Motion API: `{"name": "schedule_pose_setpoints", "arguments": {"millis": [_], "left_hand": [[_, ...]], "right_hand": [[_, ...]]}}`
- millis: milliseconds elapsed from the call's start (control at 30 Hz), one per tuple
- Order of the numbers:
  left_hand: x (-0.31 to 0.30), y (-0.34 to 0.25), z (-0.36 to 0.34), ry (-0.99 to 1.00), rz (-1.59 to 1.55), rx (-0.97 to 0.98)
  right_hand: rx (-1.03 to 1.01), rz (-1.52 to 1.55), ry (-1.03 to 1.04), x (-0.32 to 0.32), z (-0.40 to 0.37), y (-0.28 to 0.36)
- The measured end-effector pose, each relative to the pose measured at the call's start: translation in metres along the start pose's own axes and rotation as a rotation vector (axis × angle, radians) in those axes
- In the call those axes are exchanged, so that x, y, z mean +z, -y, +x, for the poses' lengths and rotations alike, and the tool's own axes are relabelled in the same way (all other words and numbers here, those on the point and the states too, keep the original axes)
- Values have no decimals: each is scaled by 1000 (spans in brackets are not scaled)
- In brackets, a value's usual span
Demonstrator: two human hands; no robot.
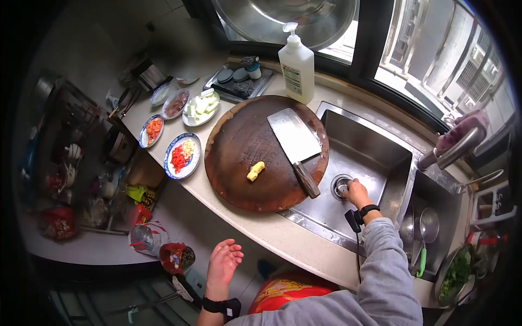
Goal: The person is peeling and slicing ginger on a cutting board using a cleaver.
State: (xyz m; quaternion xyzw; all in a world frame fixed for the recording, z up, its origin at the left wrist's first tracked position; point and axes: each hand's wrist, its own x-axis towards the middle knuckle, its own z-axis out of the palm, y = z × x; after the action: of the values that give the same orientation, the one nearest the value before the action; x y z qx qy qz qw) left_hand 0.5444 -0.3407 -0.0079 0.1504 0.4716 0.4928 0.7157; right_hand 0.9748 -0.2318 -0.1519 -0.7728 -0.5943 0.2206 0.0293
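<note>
While the pale desk (261, 223) sweeps diagonally from the upper left of the frame down to the lower right, a big round wooden cutting board (239, 146) sits right in the middle of it. A broad cleaver (294, 139) lies flat on the board, handle toward the sink. A small yellow piece (255, 170) rests alone near the board's centre, well apart from both hands.

At upper left, a blue-rimmed plate (194, 163) of red and pale chopped bits lies just beside the board, with more small plates lined up behind it. A white pump bottle (297, 65) stands at the top, by the dark window frame. Right of centre is the steel sink (370, 136), with the tap (454, 149) jutting in from the right edge.

Over to the right hand (357, 192): it's down in the sink basin, a black band on the wrist and a grey sleeve behind it. The drain strainer (340, 186) sits in the sink floor at the left of the hand, right at the fingers (349, 186). They curl down and touch it, but whether they actually pinch it I cannot tell.

The left hand (223, 263) hangs in the air at lower centre, below the desk edge and off the surface. Its palm faces up with the fingers (235, 251) spread loosely open, holding nothing and touching nothing. It is well apart from the strainer.
</note>
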Motion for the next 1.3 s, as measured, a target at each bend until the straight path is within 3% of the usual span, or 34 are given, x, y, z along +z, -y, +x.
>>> {"name": "schedule_pose_setpoints", "arguments": {"millis": [133, 200, 367, 567, 600, 667, 733, 800, 867, 1000, 1067, 1100, 1133, 1233, 1267, 1300], "left_hand": [[12, 9, 5, -28, 39, -16], [16, 11, 8, -36, 49, -21], [50, 16, 33, 117, 92, -123], [129, 34, 65, 342, 143, -275], [140, 36, 67, 341, 185, -317], [159, 45, 74, 383, 188, -355], [178, 56, 76, 424, 245, -384], [197, 64, 77, 445, 264, -370], [215, 71, 78, 463, 372, -377], [248, 92, 94, 395, 472, -322], [262, 98, 91, 402, 448, -326], [272, 113, 96, 382, 434, -337], [279, 122, 95, 377, 404, -348], [299, 140, 94, 377, 360, -391], [306, 149, 99, 371, 311, -433], [318, 161, 99, 385, 289, -425]], "right_hand": [[-21, 55, -85, 49, 5, -20], [15, -60, 23, 66, 5, -25], [-25, 93, 48, 18, -9, -15], [146, 212, -274, -104, -64, -25], [116, 295, -375, -110, -68, -47], [260, 393, -466, -145, -87, -71], [385, 428, -682, -155, -85, -119], [280, 299, -958, -154, -67, -184], [341, 303, -1055, -166, -47, -214], [500, 656, -714, -171, 28, -275], [444, 491, -691, -205, -2, -240], [474, 245, -587, -216, -12, -216], [534, 414, -588, -208, -1, -224], [565, 483, -801, -185, 5, -242], [503, 340, -815, -183, 1, -242], [598, 713, -927, -179, -4, -236]]}}
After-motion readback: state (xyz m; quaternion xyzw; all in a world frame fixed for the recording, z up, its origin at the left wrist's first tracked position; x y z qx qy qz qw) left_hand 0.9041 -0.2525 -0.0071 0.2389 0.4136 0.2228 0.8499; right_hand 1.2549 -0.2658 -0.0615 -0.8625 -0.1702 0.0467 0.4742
